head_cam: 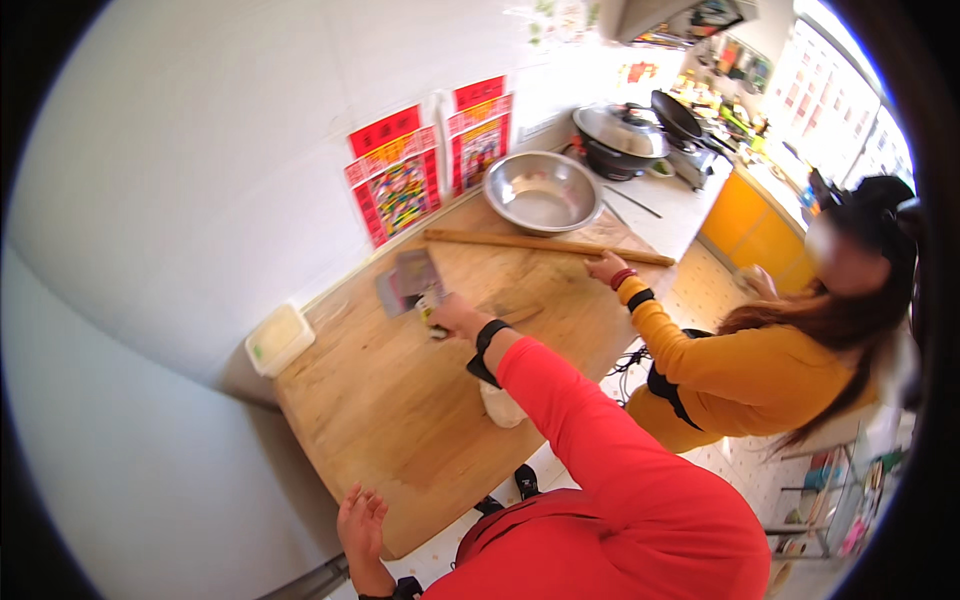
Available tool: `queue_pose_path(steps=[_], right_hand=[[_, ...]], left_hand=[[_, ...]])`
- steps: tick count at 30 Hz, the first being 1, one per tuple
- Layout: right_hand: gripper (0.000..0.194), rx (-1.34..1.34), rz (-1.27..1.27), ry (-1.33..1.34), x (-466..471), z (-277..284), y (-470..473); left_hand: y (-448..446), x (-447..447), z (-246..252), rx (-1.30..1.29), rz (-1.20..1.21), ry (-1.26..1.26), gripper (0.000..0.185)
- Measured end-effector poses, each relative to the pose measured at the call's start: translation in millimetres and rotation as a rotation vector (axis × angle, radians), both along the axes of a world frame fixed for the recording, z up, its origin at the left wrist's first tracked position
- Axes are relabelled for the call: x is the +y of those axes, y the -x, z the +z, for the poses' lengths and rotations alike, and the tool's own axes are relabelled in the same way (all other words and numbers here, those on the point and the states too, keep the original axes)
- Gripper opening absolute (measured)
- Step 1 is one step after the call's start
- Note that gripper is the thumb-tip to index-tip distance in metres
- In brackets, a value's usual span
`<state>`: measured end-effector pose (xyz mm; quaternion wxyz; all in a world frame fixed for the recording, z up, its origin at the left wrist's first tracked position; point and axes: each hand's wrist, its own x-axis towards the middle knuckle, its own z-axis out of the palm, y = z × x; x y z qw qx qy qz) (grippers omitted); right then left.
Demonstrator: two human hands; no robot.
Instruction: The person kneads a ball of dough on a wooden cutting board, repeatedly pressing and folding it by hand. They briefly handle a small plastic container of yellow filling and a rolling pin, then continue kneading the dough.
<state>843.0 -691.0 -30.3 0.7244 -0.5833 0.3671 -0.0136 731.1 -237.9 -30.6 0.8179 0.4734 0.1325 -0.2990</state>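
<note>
My right hand [456,316] reaches across the wooden board [360,405] and grips the patterned handle of a cleaver [418,274], whose broad blade points toward the wall. Under or beside that blade lies a second flat grey thing [388,294]; blur hides what it is. My left hand [362,517] is raised at the board's near left edge, fingers apart, holding nothing. Below my right wrist, partly hidden by my sleeve, a whitish bag or container [501,405] sits near the board's edge.
At the right a person [757,367] in yellow rests a hand on a long wooden rolling pin [525,241]. Behind it stand a steel bowl [544,191] and a lidded black electric pan [619,142]. A white plastic tub [281,341] sits at the board's left corner, against the wall.
</note>
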Motion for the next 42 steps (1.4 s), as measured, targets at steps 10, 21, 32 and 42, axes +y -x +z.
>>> queue_pose_path(steps=[10, 21, 32, 42], right_hand=[[0.016, -0.242, -0.088, -0.630, 6.4, 20.5, 58.1], [0.027, -0.477, -0.046, -0.639, 36.5, 61.4, 176.4], [0.054, -0.669, -0.025, -0.608, 71.8, 72.9, 318.9], [0.039, -0.877, -0.016, -0.450, 73.5, 95.8, 417.8]], left_hand=[[4.6, -24.2, 18.7, -0.031, -0.027, -0.024, 0.033], [15.5, -37.2, 27.1, -0.063, -0.067, -0.031, 0.034], [17.7, -80.2, 58.9, -0.091, -0.331, -0.080, 0.025], [59.8, -108.3, 62.0, -0.176, -0.571, 0.051, 0.031]])
